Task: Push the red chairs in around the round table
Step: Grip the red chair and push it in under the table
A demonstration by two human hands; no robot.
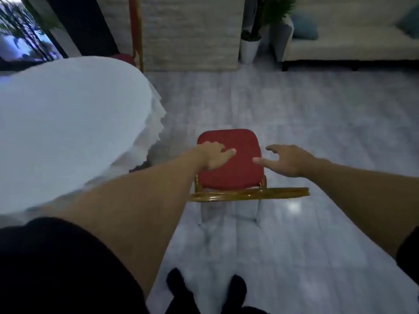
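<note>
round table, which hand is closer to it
Left. The left hand is over the red chair seat's table-side edge; the right hand reaches over its far side, farther from the round table.

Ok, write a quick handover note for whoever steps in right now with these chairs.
Left hand: open, over the left side of the red chair seat, seemingly resting on it; no grip.
Right hand: open, fingers spread, at the seat's right edge; contact unclear.
Chair: stands on the floor, right of the round table, clear of the cloth, gold backrest nearest the person.
Second red chair: partly visible behind the table's far edge, appears close in.
Done: nothing certain for this chair.
Left: grip it, turn it towards the table, push it in; check the others.
</note>
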